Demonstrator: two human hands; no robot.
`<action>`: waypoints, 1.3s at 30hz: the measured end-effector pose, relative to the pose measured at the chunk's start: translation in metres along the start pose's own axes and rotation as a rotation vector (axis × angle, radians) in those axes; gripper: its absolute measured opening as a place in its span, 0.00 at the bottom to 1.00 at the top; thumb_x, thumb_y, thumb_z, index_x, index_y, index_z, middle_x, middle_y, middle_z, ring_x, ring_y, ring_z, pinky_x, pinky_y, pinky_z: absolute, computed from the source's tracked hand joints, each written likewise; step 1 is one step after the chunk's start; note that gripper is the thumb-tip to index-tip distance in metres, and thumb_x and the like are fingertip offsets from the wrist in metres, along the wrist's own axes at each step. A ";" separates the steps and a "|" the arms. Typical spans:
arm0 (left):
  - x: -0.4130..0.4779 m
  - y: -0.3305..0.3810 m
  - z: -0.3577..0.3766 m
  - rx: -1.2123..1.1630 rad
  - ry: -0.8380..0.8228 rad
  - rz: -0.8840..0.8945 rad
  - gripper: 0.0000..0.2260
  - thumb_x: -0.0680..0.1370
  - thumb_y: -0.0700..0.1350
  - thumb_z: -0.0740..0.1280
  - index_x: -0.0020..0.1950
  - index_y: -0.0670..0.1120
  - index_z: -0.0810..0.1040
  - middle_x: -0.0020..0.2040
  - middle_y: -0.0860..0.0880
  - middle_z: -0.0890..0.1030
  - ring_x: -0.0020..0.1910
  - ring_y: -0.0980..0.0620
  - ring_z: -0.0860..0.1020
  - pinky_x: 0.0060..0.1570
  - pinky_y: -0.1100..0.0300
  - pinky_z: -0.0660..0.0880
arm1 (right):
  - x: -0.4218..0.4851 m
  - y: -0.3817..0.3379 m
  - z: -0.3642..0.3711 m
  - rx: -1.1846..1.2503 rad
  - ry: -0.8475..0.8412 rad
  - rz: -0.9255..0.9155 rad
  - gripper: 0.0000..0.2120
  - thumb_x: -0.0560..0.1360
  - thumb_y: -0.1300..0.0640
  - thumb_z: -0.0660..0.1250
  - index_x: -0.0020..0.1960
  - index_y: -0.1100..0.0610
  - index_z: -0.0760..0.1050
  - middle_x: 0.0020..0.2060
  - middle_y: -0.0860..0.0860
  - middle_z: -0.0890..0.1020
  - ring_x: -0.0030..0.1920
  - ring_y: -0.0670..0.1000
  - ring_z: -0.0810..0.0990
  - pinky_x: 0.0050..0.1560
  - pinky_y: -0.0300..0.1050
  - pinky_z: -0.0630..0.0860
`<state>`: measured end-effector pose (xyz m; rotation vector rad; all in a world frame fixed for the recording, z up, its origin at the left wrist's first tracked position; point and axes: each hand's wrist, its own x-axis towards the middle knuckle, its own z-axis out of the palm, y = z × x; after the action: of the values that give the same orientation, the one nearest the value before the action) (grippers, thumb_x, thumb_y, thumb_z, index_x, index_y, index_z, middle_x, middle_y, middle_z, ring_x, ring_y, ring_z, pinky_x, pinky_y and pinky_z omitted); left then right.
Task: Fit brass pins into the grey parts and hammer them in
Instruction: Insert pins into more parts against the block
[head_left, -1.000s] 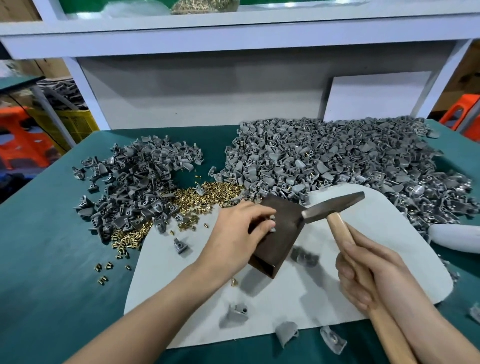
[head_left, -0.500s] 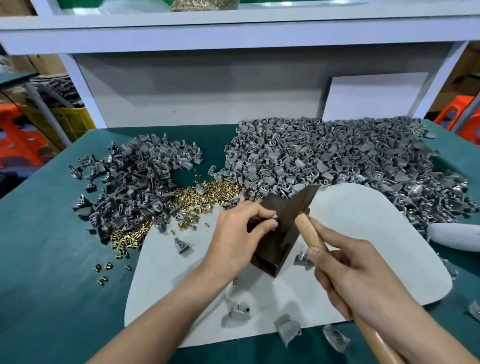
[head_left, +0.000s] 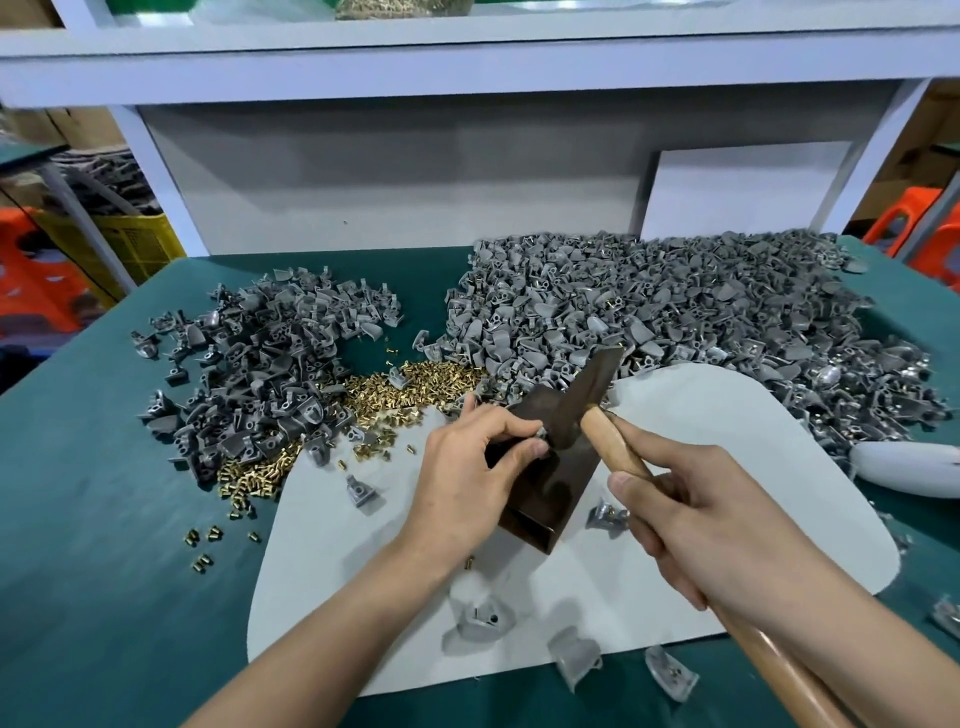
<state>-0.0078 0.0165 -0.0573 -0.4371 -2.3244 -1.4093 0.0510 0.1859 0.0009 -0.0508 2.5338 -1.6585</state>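
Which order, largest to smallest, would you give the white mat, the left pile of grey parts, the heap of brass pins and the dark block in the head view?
1. white mat
2. left pile of grey parts
3. heap of brass pins and dark block: look alike, so unranked.

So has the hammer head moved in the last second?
Yes. The hammer head has swung left, from off the dark metal block's right side to over its top, by the grey part pinched by the left hand.

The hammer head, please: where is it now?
Mid-frame in the head view, the hammer head sits over the dark metal block, just right of the left hand.
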 end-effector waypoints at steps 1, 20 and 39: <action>0.000 -0.001 0.000 0.004 0.002 0.006 0.03 0.71 0.40 0.74 0.44 0.45 0.83 0.40 0.56 0.82 0.40 0.59 0.80 0.75 0.61 0.54 | 0.001 -0.001 0.000 -0.036 0.001 -0.002 0.20 0.80 0.61 0.59 0.64 0.40 0.73 0.24 0.51 0.66 0.17 0.48 0.61 0.19 0.35 0.61; -0.011 0.006 -0.001 0.012 0.027 -0.020 0.02 0.73 0.40 0.72 0.43 0.47 0.81 0.40 0.61 0.81 0.42 0.62 0.79 0.76 0.57 0.51 | 0.004 -0.012 -0.001 0.013 0.030 -0.031 0.15 0.79 0.61 0.60 0.51 0.40 0.76 0.23 0.54 0.69 0.15 0.49 0.63 0.18 0.34 0.61; -0.023 0.000 0.005 -0.154 0.092 -0.117 0.10 0.72 0.42 0.73 0.44 0.58 0.79 0.45 0.61 0.78 0.52 0.62 0.74 0.53 0.71 0.69 | 0.010 0.002 0.003 -0.173 0.069 0.001 0.19 0.78 0.60 0.61 0.65 0.41 0.71 0.23 0.49 0.70 0.15 0.46 0.63 0.18 0.36 0.62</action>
<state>0.0115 0.0195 -0.0698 -0.2767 -2.2083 -1.6350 0.0418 0.1828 -0.0025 -0.0073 2.7224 -1.4613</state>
